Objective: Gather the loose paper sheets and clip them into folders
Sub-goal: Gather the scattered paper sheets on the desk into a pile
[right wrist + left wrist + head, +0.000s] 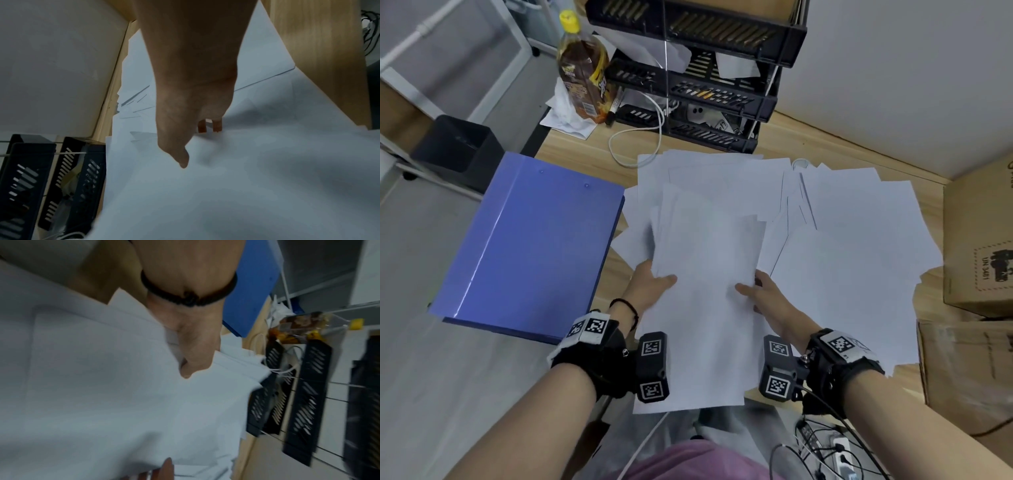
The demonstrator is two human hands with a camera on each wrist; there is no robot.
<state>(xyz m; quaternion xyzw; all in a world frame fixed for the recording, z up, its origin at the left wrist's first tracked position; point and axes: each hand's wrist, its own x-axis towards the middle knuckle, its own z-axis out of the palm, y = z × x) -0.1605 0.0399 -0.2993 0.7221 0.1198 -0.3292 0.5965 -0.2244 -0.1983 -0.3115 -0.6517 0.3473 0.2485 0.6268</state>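
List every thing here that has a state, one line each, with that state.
blue folder: closed, flat on the desk, left of the papers.
held sheets: uneven bundle, pinched at both side edges.
loose sheets: spread and overlapping on the desk.
left hand: grips the bundle's left edge, thumb on top.
right hand: grips its right edge, thumb on top.
bottle: upright, yellow cap on.

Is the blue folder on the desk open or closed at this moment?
Closed. The blue folder lies flat with its cover down; no papers or clip mechanism show inside, and neither hand touches it.
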